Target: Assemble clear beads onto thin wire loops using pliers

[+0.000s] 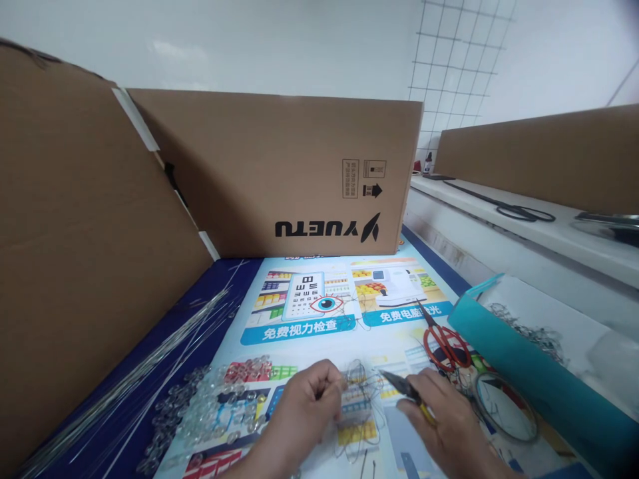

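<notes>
Both forearms are cut off at the bottom edge. The left hand (309, 399) pinches a tangle of thin wire (357, 382), its strands too fine to trace. At three o'clock of it, the right hand (442, 416) is closed around needle-nose pliers (402, 384) — the tip points at the wire, the yellow handle mostly hidden in the fist. Clear beads (214, 406) lie at nine o'clock of the left hand, straight wire rods (150, 359) beyond them. Red-handled scissors (444, 342) lie at twelve o'clock of the right hand, beside a teal tray (524, 372) — its contents a blurred heap of wire bits.
</notes>
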Motion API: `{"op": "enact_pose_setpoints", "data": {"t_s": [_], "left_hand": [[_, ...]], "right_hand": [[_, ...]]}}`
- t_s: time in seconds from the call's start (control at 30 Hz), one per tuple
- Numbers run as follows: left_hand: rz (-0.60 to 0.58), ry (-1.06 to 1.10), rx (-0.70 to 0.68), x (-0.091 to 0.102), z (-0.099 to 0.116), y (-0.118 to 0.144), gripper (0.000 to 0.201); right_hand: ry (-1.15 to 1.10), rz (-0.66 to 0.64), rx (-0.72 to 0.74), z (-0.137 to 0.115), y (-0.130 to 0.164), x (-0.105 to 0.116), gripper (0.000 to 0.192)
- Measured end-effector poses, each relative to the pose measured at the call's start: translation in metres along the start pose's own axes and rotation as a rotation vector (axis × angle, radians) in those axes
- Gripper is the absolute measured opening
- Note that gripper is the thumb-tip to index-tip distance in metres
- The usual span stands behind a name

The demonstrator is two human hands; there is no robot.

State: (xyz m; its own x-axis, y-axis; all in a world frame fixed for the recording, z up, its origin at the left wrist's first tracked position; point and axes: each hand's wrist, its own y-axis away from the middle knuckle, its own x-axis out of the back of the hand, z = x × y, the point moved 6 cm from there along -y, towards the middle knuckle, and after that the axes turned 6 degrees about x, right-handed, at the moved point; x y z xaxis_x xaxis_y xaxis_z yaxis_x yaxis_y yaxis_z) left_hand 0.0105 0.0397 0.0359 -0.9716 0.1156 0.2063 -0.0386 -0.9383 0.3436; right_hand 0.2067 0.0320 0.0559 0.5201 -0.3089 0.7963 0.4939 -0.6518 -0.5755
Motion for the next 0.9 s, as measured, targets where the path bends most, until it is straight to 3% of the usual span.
{"op": "enact_pose_setpoints", "data": {"t_s": [0.1, 0.23, 0.43, 0.7, 0.9], "left_hand": [[0.001, 0.018, -0.005, 0.004, 0.004, -0.001, 0.017], [-0.054, 0.042, 0.001, 0.001, 0.005, 0.001, 0.020], [-0.071, 0.024, 0.005, -0.002, 0.000, -0.002, 0.020], [0.059, -0.341, -0.256, 0.000, 0.018, 0.009, 0.017], [0.116, -0.512, -0.379, -0.002, 0.024, 0.015, 0.018]], "right_hand": [[0.046, -0.003, 0.026, 0.002, -0.004, 0.005, 0.020], [0.054, -0.088, 0.123, -0.015, -0.010, 0.003, 0.024], [0.238, -0.020, 0.255, -0.031, -0.011, 0.009, 0.026], [0.268, -0.054, 0.271, -0.033, -0.011, 0.010, 0.025], [0.280, -0.096, 0.278, -0.030, -0.007, 0.004, 0.022]]}}
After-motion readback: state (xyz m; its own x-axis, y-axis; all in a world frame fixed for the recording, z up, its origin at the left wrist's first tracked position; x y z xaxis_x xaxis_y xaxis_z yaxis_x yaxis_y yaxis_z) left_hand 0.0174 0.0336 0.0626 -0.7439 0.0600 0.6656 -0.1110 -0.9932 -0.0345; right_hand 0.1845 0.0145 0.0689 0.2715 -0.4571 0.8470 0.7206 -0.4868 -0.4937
